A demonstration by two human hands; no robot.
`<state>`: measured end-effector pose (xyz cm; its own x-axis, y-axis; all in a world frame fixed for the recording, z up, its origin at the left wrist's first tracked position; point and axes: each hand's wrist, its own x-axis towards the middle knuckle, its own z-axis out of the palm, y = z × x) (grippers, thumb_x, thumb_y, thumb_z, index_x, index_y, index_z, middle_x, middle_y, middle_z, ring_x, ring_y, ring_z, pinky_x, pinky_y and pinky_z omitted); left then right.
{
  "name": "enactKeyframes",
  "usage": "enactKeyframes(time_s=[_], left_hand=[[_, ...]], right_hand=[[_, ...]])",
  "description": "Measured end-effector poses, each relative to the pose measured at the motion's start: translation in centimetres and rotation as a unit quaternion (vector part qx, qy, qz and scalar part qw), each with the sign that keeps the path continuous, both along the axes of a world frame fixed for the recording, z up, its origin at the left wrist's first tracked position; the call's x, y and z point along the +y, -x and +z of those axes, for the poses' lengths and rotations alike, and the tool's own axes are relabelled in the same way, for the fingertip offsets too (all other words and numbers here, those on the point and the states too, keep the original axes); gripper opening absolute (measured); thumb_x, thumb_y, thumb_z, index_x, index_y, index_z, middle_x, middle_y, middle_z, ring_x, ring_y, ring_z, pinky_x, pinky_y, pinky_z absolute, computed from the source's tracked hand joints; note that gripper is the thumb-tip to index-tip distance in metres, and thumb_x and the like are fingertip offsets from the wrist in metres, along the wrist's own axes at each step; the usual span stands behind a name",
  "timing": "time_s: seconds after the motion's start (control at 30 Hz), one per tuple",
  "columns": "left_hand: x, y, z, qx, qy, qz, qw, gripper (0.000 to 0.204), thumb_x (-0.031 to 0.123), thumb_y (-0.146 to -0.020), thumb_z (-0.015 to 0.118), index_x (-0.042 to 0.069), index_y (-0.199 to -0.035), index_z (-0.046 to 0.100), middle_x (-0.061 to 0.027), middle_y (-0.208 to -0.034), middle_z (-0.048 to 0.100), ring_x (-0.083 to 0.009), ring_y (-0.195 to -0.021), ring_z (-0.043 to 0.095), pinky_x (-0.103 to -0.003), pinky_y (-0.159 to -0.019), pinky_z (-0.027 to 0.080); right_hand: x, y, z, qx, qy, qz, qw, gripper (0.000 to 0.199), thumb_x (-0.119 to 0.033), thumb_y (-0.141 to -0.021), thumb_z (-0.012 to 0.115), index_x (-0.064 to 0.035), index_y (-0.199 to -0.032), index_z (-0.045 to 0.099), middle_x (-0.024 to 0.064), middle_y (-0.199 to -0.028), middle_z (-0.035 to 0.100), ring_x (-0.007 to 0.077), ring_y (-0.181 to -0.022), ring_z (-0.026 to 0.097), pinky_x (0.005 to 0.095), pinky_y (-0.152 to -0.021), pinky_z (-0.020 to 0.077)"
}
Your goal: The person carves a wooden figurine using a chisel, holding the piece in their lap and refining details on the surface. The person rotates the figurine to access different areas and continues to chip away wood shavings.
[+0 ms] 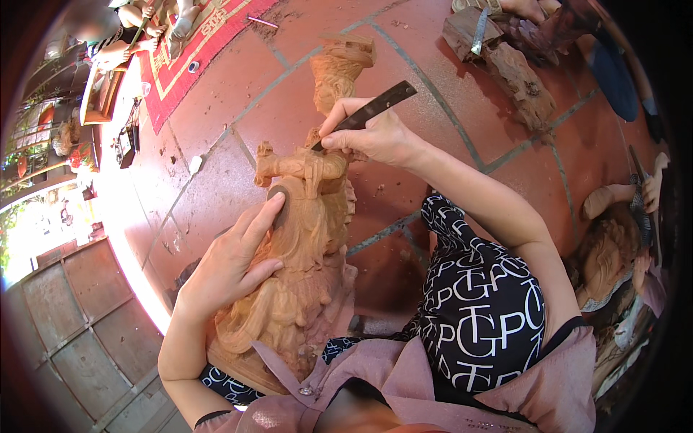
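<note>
A carved wooden statue [307,252], orange-brown with folds and relief work, stands tilted between my legs and reaches away from me. My right hand [372,133] is closed round a dark, flat carving blade [379,105]. Its lower end meets the wood near the statue's upper part, beside a carved arm-like piece [289,164]. Lower on the left, my left hand [238,252] rests against the carving with its fingers stretched out. Under its index fingertip shows a dark brown oval patch [281,206]; whether this is loose or part of the statue I cannot tell.
Red floor tiles [419,123] with grey joints carry scattered wood crumbs. Rough wood pieces [516,79] lie at the far right, with another carving [606,260] and a person's hand [653,184] nearer. A red mat [188,54] and another person's feet [184,25] are at the far left.
</note>
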<state>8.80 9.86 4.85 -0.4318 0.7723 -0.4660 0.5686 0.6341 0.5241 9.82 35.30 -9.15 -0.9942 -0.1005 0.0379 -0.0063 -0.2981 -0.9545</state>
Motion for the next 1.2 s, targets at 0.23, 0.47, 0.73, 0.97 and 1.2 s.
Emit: enactKeyframes(time_s=[0.23, 0.47, 0.73, 0.97, 1.2], left_hand=[[-0.2, 0.0, -0.1, 0.011, -0.013, -0.007, 1.000, 0.081, 0.016, -0.079, 0.067, 0.008, -0.145, 0.023, -0.0191, -0.128, 0.046, -0.0327, -0.100, 0.054, -0.038, -0.089, 0.045], [-0.4, 0.0, -0.4, 0.024, -0.018, -0.013, 0.999, 0.081, 0.016, -0.079, 0.069, 0.008, -0.145, 0.023, -0.0182, -0.125, 0.048, -0.0299, -0.095, 0.055, -0.036, -0.085, 0.046], [-0.3, -0.1, -0.1, 0.021, -0.006, -0.010, 1.000, 0.082, 0.016, -0.078, 0.069, 0.008, -0.145, 0.022, -0.0181, -0.124, 0.048, -0.0290, -0.092, 0.056, -0.036, -0.083, 0.046], [-0.4, 0.0, -0.1, 0.014, -0.007, -0.015, 1.000, 0.082, 0.016, -0.079, 0.069, 0.008, -0.146, 0.022, -0.0183, -0.124, 0.048, -0.0298, -0.093, 0.055, -0.037, -0.084, 0.046], [-0.4, 0.0, -0.2, 0.004, -0.003, -0.004, 1.000, 0.081, 0.016, -0.079, 0.067, 0.009, -0.145, 0.022, -0.0189, -0.126, 0.046, -0.0328, -0.100, 0.053, -0.039, -0.088, 0.045]], right_hand=[[1.4, 0.9, -0.7, -0.025, 0.017, -0.060, 0.998, 0.012, -0.007, -0.077, 0.072, -0.0024, -0.084, 0.063, 0.0005, -0.070, 0.061, 0.0040, -0.057, 0.053, 0.0191, -0.049, 0.0413], [-0.1, 0.3, 0.1, 0.034, -0.054, -0.011, 0.998, 0.008, -0.005, -0.079, 0.070, -0.0025, -0.085, 0.065, -0.0001, -0.072, 0.062, 0.0036, -0.061, 0.053, 0.0186, -0.054, 0.0426], [0.5, 0.9, 1.3, 0.049, -0.117, -0.061, 0.990, 0.010, -0.006, -0.079, 0.069, -0.0025, -0.086, 0.065, 0.0006, -0.078, 0.064, 0.0046, -0.070, 0.056, 0.0199, -0.063, 0.0449], [-0.4, 0.1, 0.1, 0.029, -0.101, -0.029, 0.994, 0.009, -0.006, -0.079, 0.070, -0.0030, -0.086, 0.065, -0.0016, -0.068, 0.061, 0.0026, -0.060, 0.052, 0.0189, -0.051, 0.0397], [-1.5, 0.6, 0.1, 0.105, -0.115, -0.050, 0.986, 0.009, -0.006, -0.079, 0.070, -0.0033, -0.086, 0.064, -0.0021, -0.069, 0.061, 0.0025, -0.060, 0.052, 0.0185, -0.052, 0.0402]])
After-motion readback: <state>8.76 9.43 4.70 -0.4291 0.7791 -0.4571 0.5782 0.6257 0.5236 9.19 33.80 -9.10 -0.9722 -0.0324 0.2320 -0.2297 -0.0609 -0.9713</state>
